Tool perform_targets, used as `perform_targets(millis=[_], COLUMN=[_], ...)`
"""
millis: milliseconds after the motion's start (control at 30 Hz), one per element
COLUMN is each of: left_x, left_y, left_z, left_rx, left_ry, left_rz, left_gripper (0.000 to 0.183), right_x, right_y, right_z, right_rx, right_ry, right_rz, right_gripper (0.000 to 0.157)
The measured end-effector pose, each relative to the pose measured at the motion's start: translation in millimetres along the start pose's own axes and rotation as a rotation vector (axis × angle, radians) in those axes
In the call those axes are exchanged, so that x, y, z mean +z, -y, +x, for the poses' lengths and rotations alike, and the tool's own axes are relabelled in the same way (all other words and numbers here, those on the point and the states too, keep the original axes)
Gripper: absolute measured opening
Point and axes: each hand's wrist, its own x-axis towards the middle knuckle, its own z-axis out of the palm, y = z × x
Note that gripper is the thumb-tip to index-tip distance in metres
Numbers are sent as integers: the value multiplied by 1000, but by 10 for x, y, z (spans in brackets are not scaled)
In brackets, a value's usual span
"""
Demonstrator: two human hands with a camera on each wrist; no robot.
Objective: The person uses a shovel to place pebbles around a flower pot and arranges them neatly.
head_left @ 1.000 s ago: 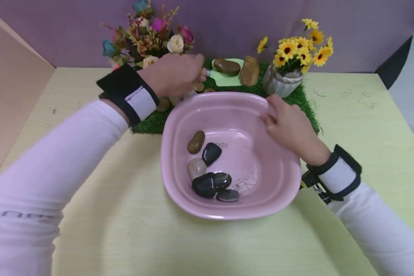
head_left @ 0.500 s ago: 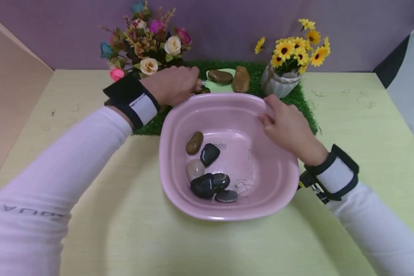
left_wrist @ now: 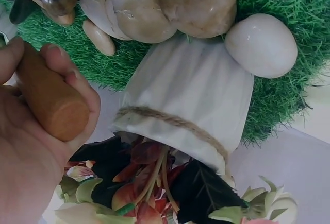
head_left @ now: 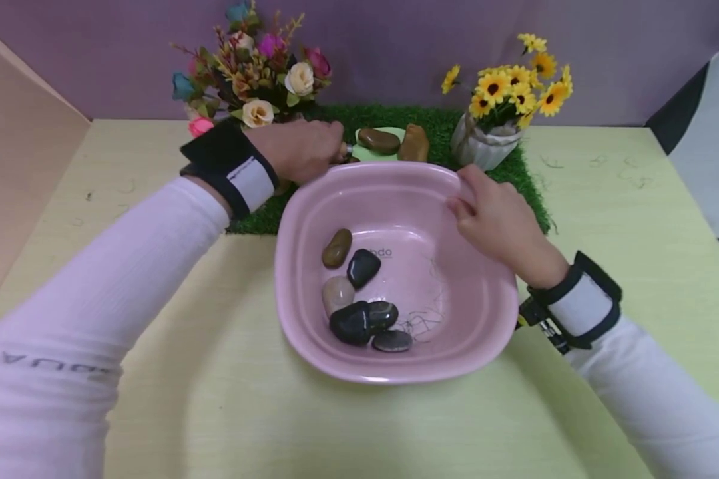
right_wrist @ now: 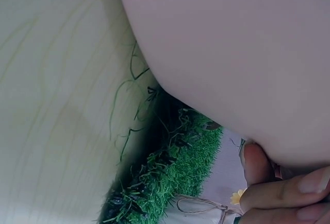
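head view: spatula (head_left: pixel 369 156) sits nearer the basin (head_left: pixel 389 203).

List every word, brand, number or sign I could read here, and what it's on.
"do": on the floor of the basin; what precedes it is partly hidden by a black stone.
Below that: a tiny line, too small to read.
Left sleeve: dark lettering, too blurred to read surely.
Wrist views: none.

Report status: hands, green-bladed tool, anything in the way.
Left hand grips wooden handle; brown stone on green blade. Right hand holds pink basin by its rim, stones inside. Rim possibly in the blade's way.
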Motion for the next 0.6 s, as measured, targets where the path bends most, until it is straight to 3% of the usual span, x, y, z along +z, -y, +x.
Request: perform_targets(millis=[233,400,600], left_x=[-14,-32,-83], left_y=[2,13,24], left_z=[12,25,64], left_rx=[-1,30,133], left_ry=[49,63,43], left_rz=[13,45,189], left_gripper=[49,45,34], right_x=[12,7,7], right_y=[-3,6,8], right_z=[12,11,9], right_rx=[-8,-7,-8], right_ry=[3,-1,-8], right_rz=[3,-1,-4], right_gripper=[35,34,32])
